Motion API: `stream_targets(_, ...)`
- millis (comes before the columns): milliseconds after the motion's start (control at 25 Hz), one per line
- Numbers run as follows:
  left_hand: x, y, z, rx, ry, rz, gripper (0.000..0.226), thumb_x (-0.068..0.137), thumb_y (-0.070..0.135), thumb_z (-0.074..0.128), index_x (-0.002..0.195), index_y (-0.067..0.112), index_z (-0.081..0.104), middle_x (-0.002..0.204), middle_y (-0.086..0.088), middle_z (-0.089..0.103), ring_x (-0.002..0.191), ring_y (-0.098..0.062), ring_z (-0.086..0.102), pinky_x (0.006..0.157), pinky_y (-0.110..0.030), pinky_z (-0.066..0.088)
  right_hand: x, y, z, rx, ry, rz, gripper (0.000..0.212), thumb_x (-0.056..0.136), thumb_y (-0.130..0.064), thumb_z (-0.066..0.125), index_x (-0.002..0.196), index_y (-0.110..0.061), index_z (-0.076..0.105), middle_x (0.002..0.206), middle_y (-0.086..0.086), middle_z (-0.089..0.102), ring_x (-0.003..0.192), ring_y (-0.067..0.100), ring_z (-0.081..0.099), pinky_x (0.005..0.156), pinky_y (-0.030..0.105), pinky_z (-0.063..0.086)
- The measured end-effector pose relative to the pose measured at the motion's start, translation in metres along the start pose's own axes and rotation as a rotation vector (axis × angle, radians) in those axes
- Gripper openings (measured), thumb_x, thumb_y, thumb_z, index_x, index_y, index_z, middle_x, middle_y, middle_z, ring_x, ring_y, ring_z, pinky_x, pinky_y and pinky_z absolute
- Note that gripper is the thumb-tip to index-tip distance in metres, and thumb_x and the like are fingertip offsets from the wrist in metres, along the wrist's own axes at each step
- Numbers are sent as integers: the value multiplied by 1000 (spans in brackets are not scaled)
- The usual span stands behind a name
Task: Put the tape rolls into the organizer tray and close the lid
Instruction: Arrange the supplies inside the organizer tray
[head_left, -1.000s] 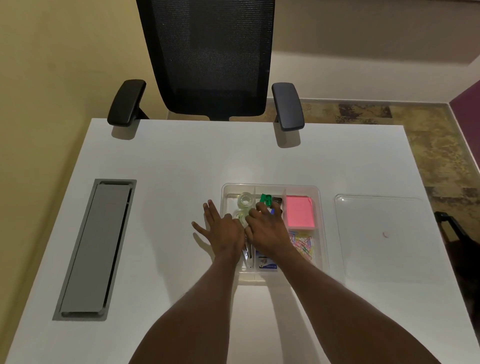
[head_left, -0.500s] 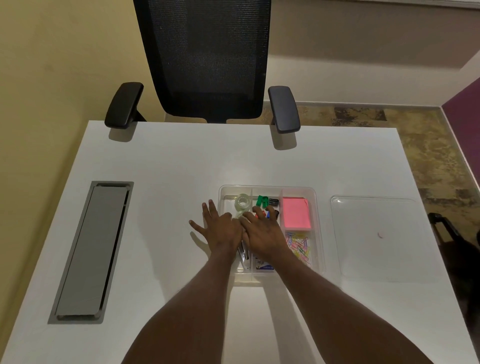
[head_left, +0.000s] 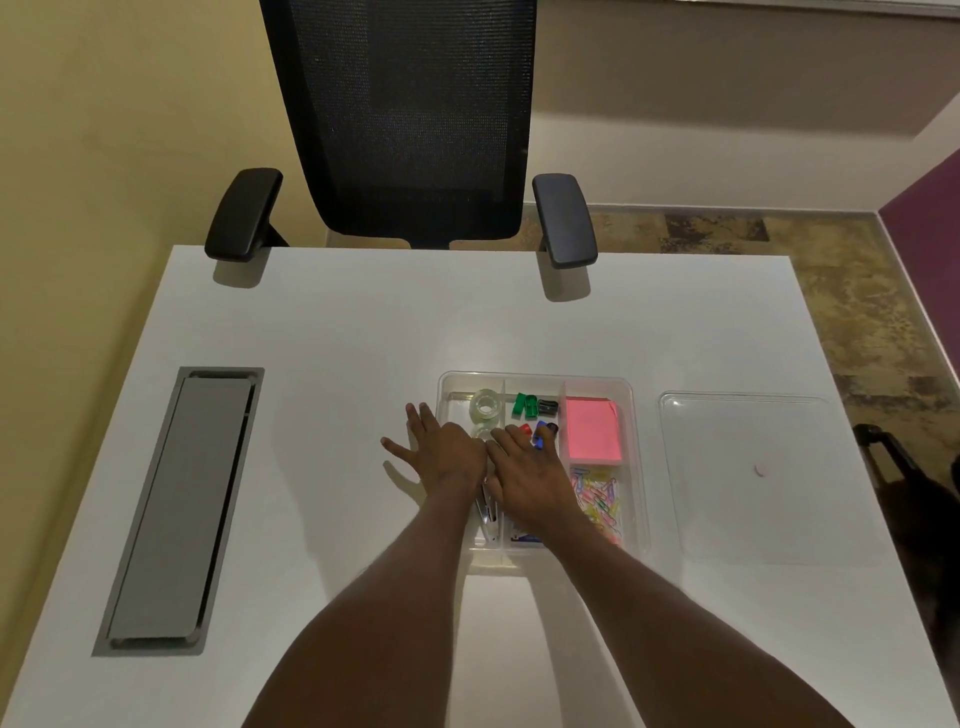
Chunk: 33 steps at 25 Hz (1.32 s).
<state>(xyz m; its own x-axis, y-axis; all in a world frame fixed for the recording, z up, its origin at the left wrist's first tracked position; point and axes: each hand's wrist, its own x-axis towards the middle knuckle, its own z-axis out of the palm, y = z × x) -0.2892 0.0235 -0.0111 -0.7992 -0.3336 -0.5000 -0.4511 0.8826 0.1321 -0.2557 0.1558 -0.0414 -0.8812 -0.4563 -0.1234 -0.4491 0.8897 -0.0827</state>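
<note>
A clear organizer tray (head_left: 535, 375) sits mid-table. One clear tape roll (head_left: 484, 405) lies at the back of its left compartment. A second clear tape roll (head_left: 482, 432) lies just in front of it, half hidden by my fingertips. My left hand (head_left: 441, 460) lies flat with its fingers spread, on the table against the tray's left wall. My right hand (head_left: 527, 475) rests over the tray's middle compartment, its fingers loose and pointing at the second roll, holding nothing. The clear lid (head_left: 748, 483) lies flat on the table to the right of the tray.
The tray also holds green clips (head_left: 525, 406), pink sticky notes (head_left: 592, 428), coloured paper clips (head_left: 600, 493) and a stapler (head_left: 488, 517). A grey cable hatch (head_left: 182, 509) is set in the table's left side. A black office chair (head_left: 410, 119) stands at the far edge.
My right hand has drawn back a little from the second tape roll, which now lies free in the left compartment. My left hand has stayed flat beside the tray.
</note>
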Motion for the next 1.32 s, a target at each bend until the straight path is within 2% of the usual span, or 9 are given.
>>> stream_targets(160,-2,-9,-3,45,65,111,40,98,45,42,119,30,71,171,-8,6,158,-27,-13,116,-73,-12,-2,1,7,-34,-24,21,44,100,-45,44,130,-16,57,145,10,55,138,32,47,117,59,23)
stream_targets(240,0,-11,-3,15,114,131,39,97,44,45,128,32,65,171,-10,4,158,-28,-13,117,-73,-10,-4,1,9,-40,-6,24,43,98,-45,52,130,-16,58,144,10,57,137,32,49,117,58,25)
stream_targets(360,7,-4,-3,34,132,185,46,95,41,51,140,33,54,171,-12,-2,157,-29,-15,117,-73,-9,-7,1,13,-5,45,21,42,99,-43,53,132,-18,57,144,9,57,138,31,49,118,53,19)
stream_targets(560,11,1,-2,73,86,178,50,96,40,54,146,35,49,171,-14,-9,156,-31,-19,117,-75,-6,-7,3,14,58,68,27,42,99,-44,55,135,-23,56,146,6,56,139,28,48,120,50,18)
stream_targets(720,8,-4,0,59,93,152,55,95,35,58,148,36,45,170,-14,-10,156,-31,-21,117,-74,-4,-10,3,17,62,59,6,43,99,-43,54,137,-22,54,148,6,54,139,28,47,118,51,27)
stream_targets(920,7,-9,7,15,103,127,52,95,35,61,144,45,48,171,-10,-12,155,-30,-22,117,-75,-4,-13,1,20,59,70,-5,45,99,-43,54,138,-21,54,149,6,53,140,28,47,118,50,18)
stream_targets(1040,6,-10,6,1,107,113,52,95,35,59,144,48,48,171,-7,-13,155,-30,-22,116,-76,-4,-14,3,19,71,75,-11,46,100,-44,51,140,-22,53,151,6,51,142,27,45,119,50,19)
stream_targets(1200,-1,-13,4,-18,154,167,46,99,48,48,145,43,48,172,-7,-6,157,-28,-16,115,-73,-11,-17,3,12,71,73,-31,48,104,-44,41,145,-20,48,155,6,46,145,27,41,121,51,22)
stream_targets(1320,-13,-17,2,-65,233,221,42,101,43,47,143,38,50,172,-6,6,159,-25,-5,117,-71,-8,-26,-1,8,71,106,-29,48,106,-43,37,146,-17,48,156,8,44,146,29,37,122,53,25)
